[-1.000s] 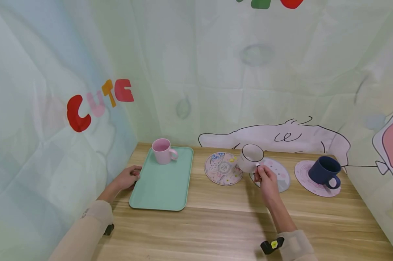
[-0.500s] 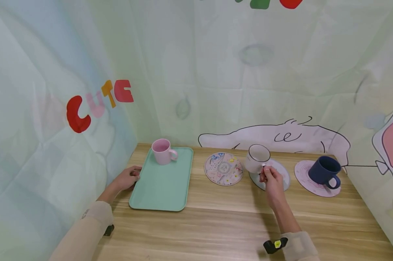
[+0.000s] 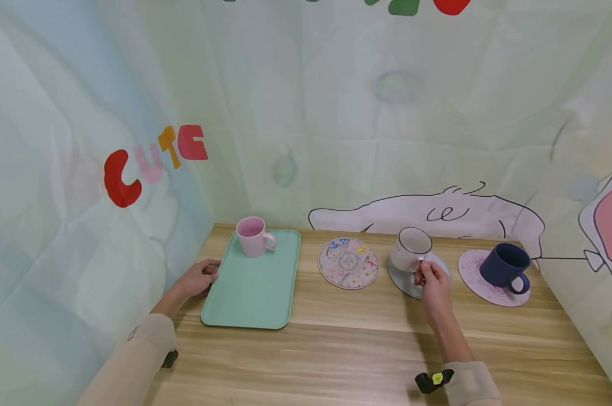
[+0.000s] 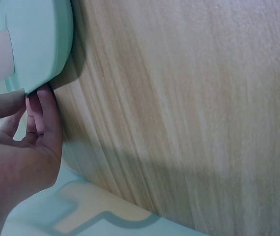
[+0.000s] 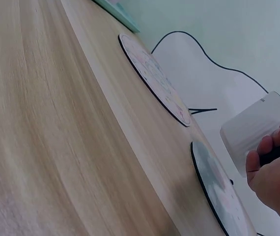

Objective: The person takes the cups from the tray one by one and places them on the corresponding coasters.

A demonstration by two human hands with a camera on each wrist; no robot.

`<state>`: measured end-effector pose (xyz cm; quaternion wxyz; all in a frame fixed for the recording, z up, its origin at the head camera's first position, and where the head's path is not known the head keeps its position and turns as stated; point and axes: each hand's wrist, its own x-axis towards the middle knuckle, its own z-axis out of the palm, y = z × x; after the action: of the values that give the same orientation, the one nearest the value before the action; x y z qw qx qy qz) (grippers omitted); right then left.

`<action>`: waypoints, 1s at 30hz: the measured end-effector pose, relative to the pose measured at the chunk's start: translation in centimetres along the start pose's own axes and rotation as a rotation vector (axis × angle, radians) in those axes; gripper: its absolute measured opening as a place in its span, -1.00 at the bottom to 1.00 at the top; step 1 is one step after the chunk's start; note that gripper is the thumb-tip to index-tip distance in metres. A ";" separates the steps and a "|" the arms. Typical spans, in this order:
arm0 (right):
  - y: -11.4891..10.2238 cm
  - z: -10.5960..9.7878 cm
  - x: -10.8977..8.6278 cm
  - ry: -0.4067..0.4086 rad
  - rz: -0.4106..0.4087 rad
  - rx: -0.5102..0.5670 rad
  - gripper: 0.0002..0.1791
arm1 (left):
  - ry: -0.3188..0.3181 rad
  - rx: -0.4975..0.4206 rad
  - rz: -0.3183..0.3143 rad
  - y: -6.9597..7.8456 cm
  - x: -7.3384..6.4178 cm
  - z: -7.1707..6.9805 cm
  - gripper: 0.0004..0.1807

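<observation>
My right hand (image 3: 434,285) grips the handle of a white mug (image 3: 408,256) with a dark rim. In the right wrist view the white mug (image 5: 255,130) hangs just above a grey-and-white round coaster (image 5: 218,189), fingers curled round its black handle. At the left, my left hand (image 3: 198,277) is at the long side of a mint-green tray (image 3: 255,293). The left wrist view shows the thumb and fingers of that hand (image 4: 27,142) pinching the tray's edge. A pink mug (image 3: 254,239) stands upright on the far left part of the tray.
A floral round coaster (image 3: 348,263) lies between the tray and the grey-and-white one. On the right, a navy mug (image 3: 503,268) stands on a pink coaster (image 3: 470,270). Printed cloth (image 3: 336,141) walls off the wooden table (image 3: 346,355) at the back and sides.
My right hand has carried the white mug rightward, from between the floral and grey-and-white coasters to over the grey-and-white one. The left hand and tray have stayed put.
</observation>
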<state>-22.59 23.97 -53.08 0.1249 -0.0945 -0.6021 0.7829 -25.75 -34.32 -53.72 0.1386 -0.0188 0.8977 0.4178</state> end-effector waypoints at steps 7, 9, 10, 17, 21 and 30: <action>0.3 -0.8 0.4 0.033 0.000 0.038 -0.73 | 0.004 0.012 0.019 -0.1 0.1 0.0 -0.46; 0.4 -1.0 0.4 0.037 0.001 0.037 -0.72 | 0.007 0.009 0.013 -0.2 0.2 0.0 -0.46; 0.4 -1.1 0.5 0.041 0.002 0.036 -0.72 | 0.008 0.010 0.014 -0.3 0.3 0.0 -0.46; 1.1 -1.9 0.7 0.083 0.021 0.020 -0.72 | 0.014 0.010 0.020 -0.2 0.2 0.1 -0.46; 1.4 -2.3 0.7 0.085 0.021 0.011 -0.72 | 0.014 0.003 0.017 -0.2 0.1 0.1 -0.47; 1.5 -2.7 0.6 0.112 0.036 -0.036 -0.73 | 0.012 0.011 0.011 -0.1 0.2 0.0 -0.47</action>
<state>-22.47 26.24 -55.22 0.1424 -0.1514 -0.6064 0.7675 -25.90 -34.37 -53.90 0.1310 -0.0154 0.9009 0.4135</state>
